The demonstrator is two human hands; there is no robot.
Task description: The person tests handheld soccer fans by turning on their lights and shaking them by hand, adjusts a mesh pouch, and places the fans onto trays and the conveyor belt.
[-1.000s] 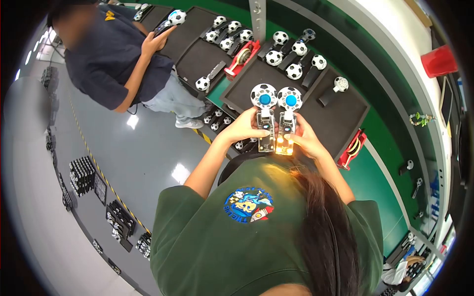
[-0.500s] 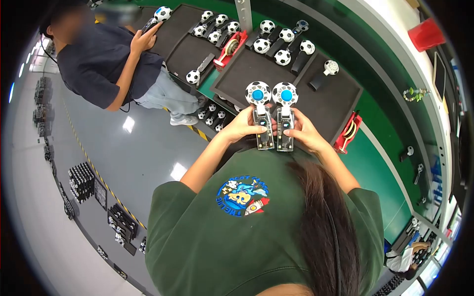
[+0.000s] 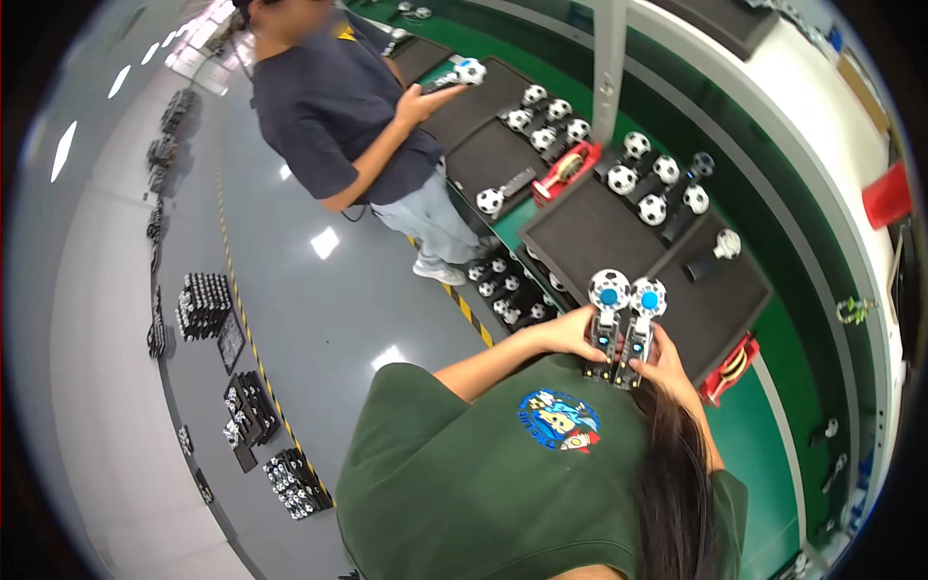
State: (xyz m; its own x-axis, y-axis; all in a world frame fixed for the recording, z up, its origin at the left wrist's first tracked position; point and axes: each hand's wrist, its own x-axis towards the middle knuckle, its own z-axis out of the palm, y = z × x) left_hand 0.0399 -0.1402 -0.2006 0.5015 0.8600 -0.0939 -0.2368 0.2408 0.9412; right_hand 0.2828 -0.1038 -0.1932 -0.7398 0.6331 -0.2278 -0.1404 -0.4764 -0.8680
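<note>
Two devices with football-patterned round heads and blue centres stand side by side in front of my chest. Around the left device (image 3: 607, 300) my left hand (image 3: 572, 333) is closed, its thumb on the dark body. My right hand (image 3: 667, 365) grips the right device (image 3: 646, 307) in the same way, thumb on its front. Small lights glow on both bodies. The two round heads are very near each other. Beyond them lies a dark tray (image 3: 580, 227), with several football-headed devices (image 3: 652, 210) at its far side. A single white-headed device (image 3: 727, 244) lies to the right.
A co-worker (image 3: 329, 106) stands at the left, holding a similar device (image 3: 470, 72). Red holders (image 3: 567, 174) sit between trays, and a metal post (image 3: 606, 77) rises behind. More devices lie in stacks (image 3: 203, 304) on the floor beyond a striped line.
The view has swung, so the bench, the co-worker and my hands appear further right and mostly lower. Both hands still hold their devices. The co-worker's device still points toward the bench.
</note>
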